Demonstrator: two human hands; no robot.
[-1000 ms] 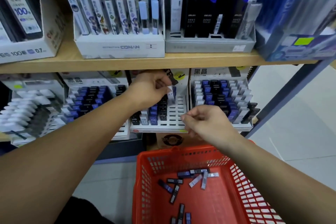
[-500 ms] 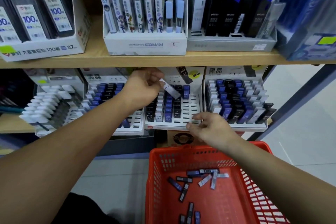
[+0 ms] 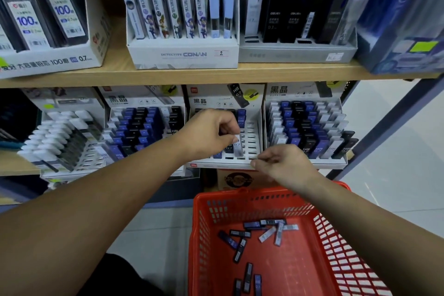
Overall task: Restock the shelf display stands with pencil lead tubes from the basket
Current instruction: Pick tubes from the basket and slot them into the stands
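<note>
On the far left of the lower shelf [image 3: 14, 163] a stand of white-capped tubes [image 3: 60, 137] leans back. Next to it sits a nearly full stand [image 3: 144, 132] of blue and black lead tubes, with the left forearm crossing in front of its lower rows.

The left hand [image 3: 209, 134] is over the middle stand [image 3: 249, 142], which is only partly filled: its right-hand slots stand bare. Thumb and forefinger pinch the top of a clear tube [image 3: 237, 148], held upright with its lower end down among the front slots; whether it is fully seated cannot be told. A few blue and black tubes stand just left of it, partly hidden by the hand.

The right hand [image 3: 281, 163] rests at the front lip of the same stand, just right of and below the clear tube. Its fingers are curled close together with the thumb tip against the forefinger; whether anything is between them cannot be told.

Further right is a full stand [image 3: 307, 127] of white, blue and black tubes.

Below the hands, a red basket [image 3: 336, 259] holds the loose tubes [image 3: 252, 243]: a cluster of blue, black and clear ones near its middle and a few more at the near edge, lying flat at mixed angles.

The upper shelf [image 3: 168, 74] carries boxes of longer lead packs.
</note>
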